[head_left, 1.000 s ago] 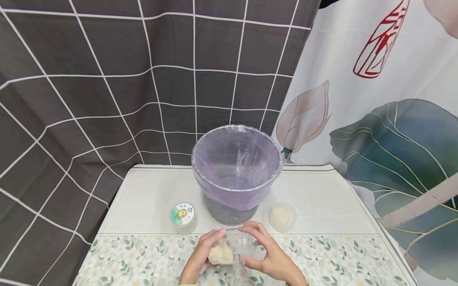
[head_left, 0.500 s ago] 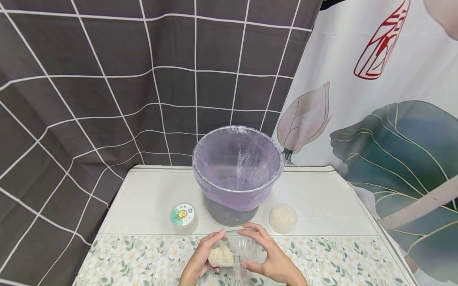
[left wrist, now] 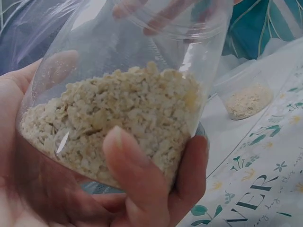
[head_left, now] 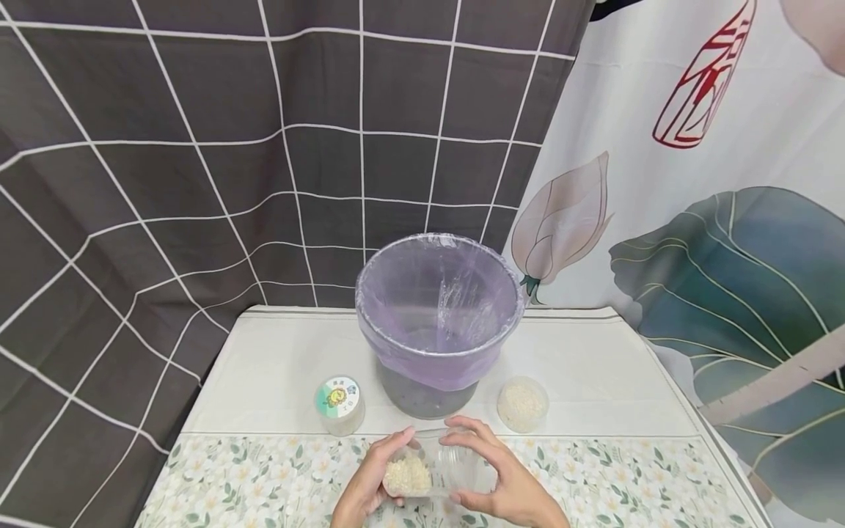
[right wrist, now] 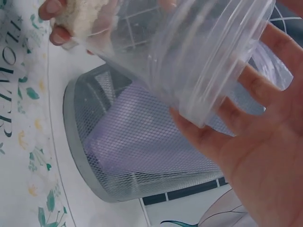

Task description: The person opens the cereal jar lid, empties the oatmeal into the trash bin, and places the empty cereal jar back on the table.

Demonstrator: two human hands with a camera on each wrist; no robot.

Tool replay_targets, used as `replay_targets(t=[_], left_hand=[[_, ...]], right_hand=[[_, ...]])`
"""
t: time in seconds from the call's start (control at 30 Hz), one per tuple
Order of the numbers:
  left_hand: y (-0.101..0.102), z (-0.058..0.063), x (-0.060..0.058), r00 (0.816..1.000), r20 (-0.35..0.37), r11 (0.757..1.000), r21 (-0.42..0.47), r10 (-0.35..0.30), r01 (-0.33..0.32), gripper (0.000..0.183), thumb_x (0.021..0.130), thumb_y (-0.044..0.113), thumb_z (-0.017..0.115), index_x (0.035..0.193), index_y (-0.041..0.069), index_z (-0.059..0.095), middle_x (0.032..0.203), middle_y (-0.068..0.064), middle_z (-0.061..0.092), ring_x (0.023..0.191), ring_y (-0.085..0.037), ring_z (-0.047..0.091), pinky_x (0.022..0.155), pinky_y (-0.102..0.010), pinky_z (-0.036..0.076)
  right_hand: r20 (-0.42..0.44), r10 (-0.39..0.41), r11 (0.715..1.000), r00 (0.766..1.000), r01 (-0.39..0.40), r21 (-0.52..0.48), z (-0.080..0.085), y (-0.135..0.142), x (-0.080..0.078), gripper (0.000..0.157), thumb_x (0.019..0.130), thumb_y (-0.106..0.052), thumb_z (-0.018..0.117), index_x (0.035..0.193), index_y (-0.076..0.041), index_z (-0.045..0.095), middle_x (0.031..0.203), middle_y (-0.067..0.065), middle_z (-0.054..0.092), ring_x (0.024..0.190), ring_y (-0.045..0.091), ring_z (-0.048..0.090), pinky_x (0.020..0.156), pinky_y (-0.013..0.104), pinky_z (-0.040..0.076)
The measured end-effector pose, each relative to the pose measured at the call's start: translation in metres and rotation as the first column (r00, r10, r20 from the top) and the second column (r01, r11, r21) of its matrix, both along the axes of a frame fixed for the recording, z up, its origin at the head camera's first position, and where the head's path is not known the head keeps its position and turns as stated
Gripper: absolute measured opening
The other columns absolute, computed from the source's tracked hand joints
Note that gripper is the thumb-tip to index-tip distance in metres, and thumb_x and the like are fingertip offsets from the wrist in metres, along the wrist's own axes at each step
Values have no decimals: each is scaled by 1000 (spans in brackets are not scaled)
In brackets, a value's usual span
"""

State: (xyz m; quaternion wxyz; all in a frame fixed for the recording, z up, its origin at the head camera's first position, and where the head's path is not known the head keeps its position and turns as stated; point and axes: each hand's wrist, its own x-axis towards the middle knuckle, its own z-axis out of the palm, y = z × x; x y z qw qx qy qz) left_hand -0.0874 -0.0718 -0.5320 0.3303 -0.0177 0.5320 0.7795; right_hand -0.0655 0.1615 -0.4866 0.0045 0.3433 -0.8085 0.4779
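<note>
A clear plastic jar (head_left: 436, 467) lies tilted sideways near the table's front, with pale oat-like flakes (left wrist: 123, 113) gathered in its bottom end. My left hand (head_left: 371, 478) grips that bottom end, its fingers wrapped round the wall. Around the ridged end (right wrist: 208, 61) at the right, my right hand (head_left: 507, 478) has its fingers and thumb curled. The ridged end is see-through, and I cannot tell whether a lid sits on it. In the left wrist view, the flakes rest against the jar's lower side.
Just beyond the hands stands a mesh bin (head_left: 425, 400) with a purple liner (head_left: 439, 367). A small tub with a green-and-white lid (head_left: 337, 397) is left of it. To its right is a clear tub of pale flakes (head_left: 522, 403). Curtains hang behind the table.
My right thumb has shifted slightly down and right, and its fingers spread a little wider round the ridged end. My left hand keeps its grip on the jar.
</note>
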Motion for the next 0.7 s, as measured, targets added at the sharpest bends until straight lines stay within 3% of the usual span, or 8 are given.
replay_targets(t=[0.3,0.7], left_hand=[[-1,0,1,1000,-7,1000,5,12,-12,53,89,49,46,111,1,49,66,0,57,51,-8,59,36,-17,44],[1,-2,1,999,-18,999,-3,38,-38,50,90,47,46,110,2,50,65,1,55,48,-6,56,35,-17,42]], right_hand=[[54,-22,1000,998,21,3,0,5,2,61,79,-24,72,133,-20,44,143,7,33,128,22,36,80,67,41],[44,-42,999,998,42,13,0,7,1,64,78,-23,73,135,-19,43,143,8,33,127,28,37,79,67,41]])
